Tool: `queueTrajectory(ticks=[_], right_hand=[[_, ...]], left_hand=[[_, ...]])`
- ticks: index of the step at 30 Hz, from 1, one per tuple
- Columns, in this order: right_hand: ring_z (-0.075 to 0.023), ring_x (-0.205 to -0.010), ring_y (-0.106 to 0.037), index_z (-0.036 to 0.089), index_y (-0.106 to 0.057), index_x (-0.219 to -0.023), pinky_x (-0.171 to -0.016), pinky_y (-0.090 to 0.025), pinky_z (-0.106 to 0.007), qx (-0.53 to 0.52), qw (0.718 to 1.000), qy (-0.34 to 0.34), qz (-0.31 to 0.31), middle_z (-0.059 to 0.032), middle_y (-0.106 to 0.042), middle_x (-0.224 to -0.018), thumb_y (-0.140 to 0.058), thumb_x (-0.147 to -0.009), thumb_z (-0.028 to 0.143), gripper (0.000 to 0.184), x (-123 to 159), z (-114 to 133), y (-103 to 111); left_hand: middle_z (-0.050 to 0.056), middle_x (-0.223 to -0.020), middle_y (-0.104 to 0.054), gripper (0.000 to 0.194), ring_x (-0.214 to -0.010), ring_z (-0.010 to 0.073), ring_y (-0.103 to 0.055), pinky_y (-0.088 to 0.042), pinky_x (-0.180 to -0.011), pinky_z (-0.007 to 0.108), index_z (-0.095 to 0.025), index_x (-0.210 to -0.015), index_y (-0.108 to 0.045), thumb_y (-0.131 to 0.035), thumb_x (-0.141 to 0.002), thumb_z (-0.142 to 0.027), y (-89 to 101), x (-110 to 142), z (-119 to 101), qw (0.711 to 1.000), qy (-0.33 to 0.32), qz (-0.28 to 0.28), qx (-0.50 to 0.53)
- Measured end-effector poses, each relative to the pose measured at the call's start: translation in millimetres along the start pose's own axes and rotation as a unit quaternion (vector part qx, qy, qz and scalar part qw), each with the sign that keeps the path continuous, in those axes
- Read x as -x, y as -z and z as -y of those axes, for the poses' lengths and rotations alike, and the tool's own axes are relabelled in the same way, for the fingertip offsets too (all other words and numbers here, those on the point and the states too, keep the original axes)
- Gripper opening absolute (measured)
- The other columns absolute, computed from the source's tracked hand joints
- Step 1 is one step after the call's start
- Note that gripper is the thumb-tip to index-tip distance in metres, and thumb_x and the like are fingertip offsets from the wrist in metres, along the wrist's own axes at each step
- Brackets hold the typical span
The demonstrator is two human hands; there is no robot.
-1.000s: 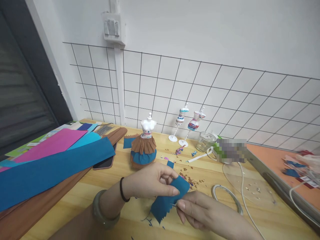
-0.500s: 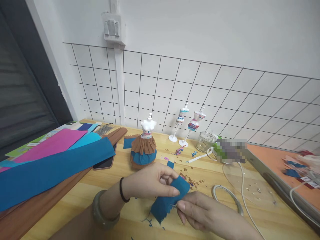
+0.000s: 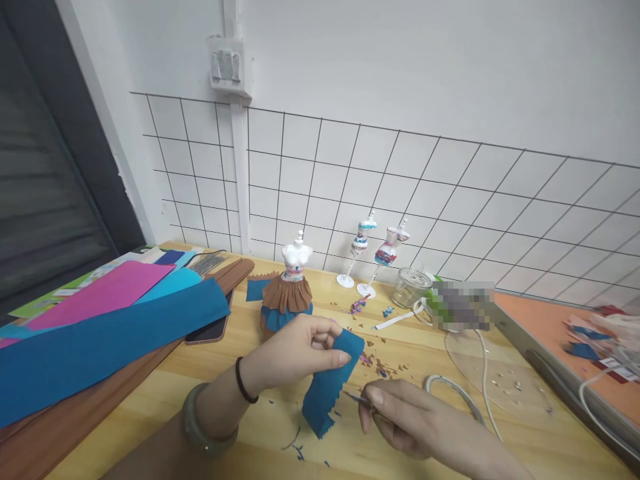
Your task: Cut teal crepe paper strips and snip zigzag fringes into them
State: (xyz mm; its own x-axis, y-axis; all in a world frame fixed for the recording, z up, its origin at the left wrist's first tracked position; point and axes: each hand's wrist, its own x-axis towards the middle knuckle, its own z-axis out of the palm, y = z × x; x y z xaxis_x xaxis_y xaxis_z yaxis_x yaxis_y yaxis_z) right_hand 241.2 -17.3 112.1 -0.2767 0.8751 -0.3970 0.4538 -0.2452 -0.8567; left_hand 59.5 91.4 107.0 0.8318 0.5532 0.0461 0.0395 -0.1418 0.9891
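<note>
My left hand (image 3: 303, 347) pinches a strip of blue cloth (image 3: 325, 397) between thumb and fingers and holds it above the table. Small notches run down the strip's right side and its lower end is jagged. Just right of it, my right hand (image 3: 407, 417) is closed around small scissors (image 3: 357, 399). Their thin metal tips point at the notched side, a little apart from it; the handles are hidden in my fingers. Behind my left hand stands a small white dress form (image 3: 297, 256) in a brown ruffled skirt (image 3: 286, 293) over a blue layer.
Two more small dress forms (image 3: 385, 250) stand near the wall grid, beside a clear glass jar (image 3: 411, 285). Brown and blue scraps (image 3: 383, 368) litter the table. At left lie blue, pink and brown sheets (image 3: 115, 343) and a phone (image 3: 210, 327). A white cable (image 3: 487, 373) runs at right.
My right hand has drawn the scissors slightly away from the strip's edge. My left hand has shifted the strip a little up and left, and it now hangs more upright.
</note>
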Motion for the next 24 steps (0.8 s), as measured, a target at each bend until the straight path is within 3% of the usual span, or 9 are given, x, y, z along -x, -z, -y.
queueTrajectory(ticks=[4, 8, 11, 16, 21, 24], right_hand=[[-0.0069, -0.047, -0.025, 0.018, -0.056, -0.091, -0.042, -0.022, -0.019, 0.004, 0.997, 0.066, -0.044, 0.0074, -0.031, -0.058, -0.048, -0.074, 0.062, 0.048, -3, -3, 7], [-0.0066, -0.046, -0.021, 0.018, -0.055, -0.092, -0.041, -0.018, -0.019, -0.010, 0.986, 0.038, -0.162, 0.0074, -0.032, -0.059, -0.056, -0.071, 0.058, 0.044, -10, 2, 2], [-0.0067, -0.045, -0.021, 0.018, -0.053, -0.089, -0.041, -0.018, -0.019, -0.035, 0.977, 0.043, -0.208, 0.0085, -0.030, -0.056, -0.057, -0.071, 0.057, 0.043, -16, 4, -5], [-0.0065, -0.043, -0.017, 0.020, -0.049, -0.082, -0.039, -0.016, -0.021, -0.066, 0.976, 0.043, -0.204, 0.0088, -0.028, -0.055, -0.057, -0.070, 0.057, 0.040, -23, 4, -14], [-0.0065, -0.041, -0.014, 0.021, -0.042, -0.069, -0.039, -0.015, -0.022, -0.075, 0.978, 0.042, -0.190, 0.0106, -0.018, -0.048, -0.056, -0.072, 0.056, 0.037, -24, 3, -15], [-0.0062, -0.041, -0.014, 0.021, -0.040, -0.068, -0.039, -0.014, -0.022, -0.081, 0.981, 0.049, -0.167, 0.0099, -0.020, -0.050, -0.056, -0.073, 0.052, 0.035, -23, 4, -15]], left_hand=[[-0.005, -0.061, -0.045, 0.024, -0.056, 0.0080, -0.041, -0.033, -0.053, 0.021, -0.014, -0.082, -0.060, -0.063, -0.069, -0.033, -1.3, 0, 2, 0.998, 0.009, -0.062, 0.015], [0.000, -0.068, -0.055, 0.032, -0.062, 0.0114, -0.051, -0.040, -0.058, 0.024, -0.012, -0.088, -0.059, -0.067, -0.065, -0.031, -7.1, -1, -6, 0.992, 0.030, -0.103, 0.062], [0.002, -0.071, -0.060, 0.034, -0.066, 0.0139, -0.056, -0.043, -0.062, 0.027, -0.012, -0.088, -0.059, -0.070, -0.061, -0.030, -12.4, -2, -9, 0.984, 0.030, -0.124, 0.122], [0.002, -0.073, -0.062, 0.030, -0.069, 0.0136, -0.058, -0.045, -0.065, 0.026, -0.013, -0.087, -0.060, -0.070, -0.062, -0.026, -19.3, -4, -6, 0.977, -0.004, -0.130, 0.170], [0.000, -0.073, -0.061, 0.057, -0.074, 0.0151, -0.058, -0.044, -0.070, 0.029, -0.014, -0.112, -0.051, -0.073, -0.059, -0.019, -22.6, -3, -6, 0.964, 0.022, -0.151, 0.218], [0.002, -0.077, -0.062, 0.053, -0.076, 0.0167, -0.059, -0.044, -0.073, 0.032, -0.014, -0.110, -0.052, -0.071, -0.061, -0.015, -22.1, -3, -6, 0.955, 0.009, -0.122, 0.272]])
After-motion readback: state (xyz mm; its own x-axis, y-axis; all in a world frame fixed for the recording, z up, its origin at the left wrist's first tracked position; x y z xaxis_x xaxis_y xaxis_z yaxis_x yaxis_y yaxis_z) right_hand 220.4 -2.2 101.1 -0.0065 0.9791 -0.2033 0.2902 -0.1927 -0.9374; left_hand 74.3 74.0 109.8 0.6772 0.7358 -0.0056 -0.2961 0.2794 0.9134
